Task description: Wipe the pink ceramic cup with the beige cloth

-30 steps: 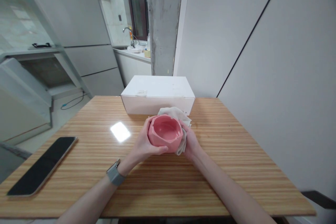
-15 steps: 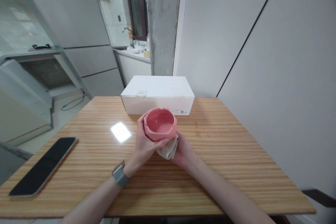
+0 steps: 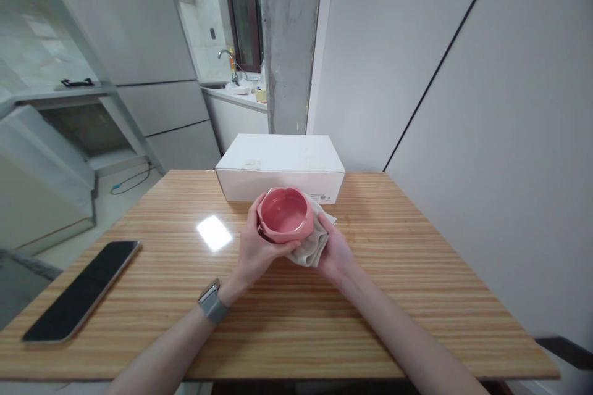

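A pink ceramic bowl [image 3: 285,214] with notches in its rim is held above the wooden table [image 3: 393,296], open side up. My left hand [image 3: 254,250] is wrapped around its left side and underside; a grey watch sits on that wrist. My right hand [image 3: 334,253] presses a crumpled beige cloth [image 3: 311,247] against the bowl's right and lower side, fingers closed on the cloth.
A closed white cardboard box [image 3: 280,166] stands just behind the bowl at the table's far edge. A black phone [image 3: 82,290] lies face up near the left edge. A white wall runs along the right side; a kitchen counter with a tap lies beyond.
The cloth went from the bowl's far right side to underneath it, then back up along the right. The bowl shifted slightly left, then right, tilting a little.
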Tool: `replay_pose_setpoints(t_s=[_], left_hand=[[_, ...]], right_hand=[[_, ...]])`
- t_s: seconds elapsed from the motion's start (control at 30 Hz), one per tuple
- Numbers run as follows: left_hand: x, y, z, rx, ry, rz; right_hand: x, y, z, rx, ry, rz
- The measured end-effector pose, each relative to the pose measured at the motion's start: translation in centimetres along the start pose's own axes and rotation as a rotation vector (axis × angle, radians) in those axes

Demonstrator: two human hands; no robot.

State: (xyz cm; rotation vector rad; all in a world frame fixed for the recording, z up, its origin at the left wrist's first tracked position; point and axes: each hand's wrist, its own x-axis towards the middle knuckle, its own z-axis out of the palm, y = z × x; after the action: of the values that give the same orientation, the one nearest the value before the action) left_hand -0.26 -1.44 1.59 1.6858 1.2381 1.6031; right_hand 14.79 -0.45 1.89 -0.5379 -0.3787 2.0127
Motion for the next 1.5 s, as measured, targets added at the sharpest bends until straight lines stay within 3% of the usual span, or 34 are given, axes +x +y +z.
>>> replay_pose_setpoints(t_s=[0.27, 0.37, 0.5, 0.63, 0.77, 0.83, 0.97, 1.03, 1.13, 1.23, 1.4, 1.5], left_hand=[[0.8, -0.9, -0.8, 0.079, 0.061, -0.016], [1.2, -1.5, -1.2, 0.069, 0.076, -0.068], [1.3, -1.8, -1.3, 0.022, 0.084, -0.137], [1.1, -2.0, -0.6, -0.063, 0.059, -0.201], [0.6, -2.1, 0.7, -0.111, 0.015, -0.239], [0.3, -2.0, 1.5, -0.126, -0.004, -0.239], [-0.4, -1.4, 2.6, -0.181, -0.060, -0.222], [-0.9, -1.1, 2.9, -0.188, -0.094, -0.213], [-1.5, -0.7, 3.9, -0.202, -0.149, -0.220], [-1.6, -0.2, 5.9, -0.247, -0.188, -0.226], [-1.1, 1.3, 10.4, -0.294, -0.241, -0.167], [-0.8, 1.9, 12.6, -0.207, -0.303, -0.148]], right_hand=[[-0.6, -1.3, 0.0, -0.082, -0.011, -0.037], [-1.6, -2.7, -0.7, -0.117, 0.080, -0.099], [-5.2, -6.0, -3.7, -0.167, 0.309, -0.152], [-10.0, -9.2, -7.3, -0.229, 0.333, -0.048], [-13.4, -10.6, -9.5, -0.435, 0.377, 0.168], [-14.2, -11.0, -10.1, -0.622, 0.417, 0.182], [-15.0, -11.9, -11.8, -1.177, 0.529, -0.202], [-15.2, -12.4, -13.2, -1.331, 0.493, -0.312], [-15.6, -12.9, -15.1, -1.378, 0.384, -0.359], [-15.7, -13.1, -16.2, -1.394, 0.360, -0.385], [-15.5, -13.8, -15.9, -1.434, 0.311, -0.326], [-15.3, -14.4, -15.9, -1.499, 0.384, -0.359]])
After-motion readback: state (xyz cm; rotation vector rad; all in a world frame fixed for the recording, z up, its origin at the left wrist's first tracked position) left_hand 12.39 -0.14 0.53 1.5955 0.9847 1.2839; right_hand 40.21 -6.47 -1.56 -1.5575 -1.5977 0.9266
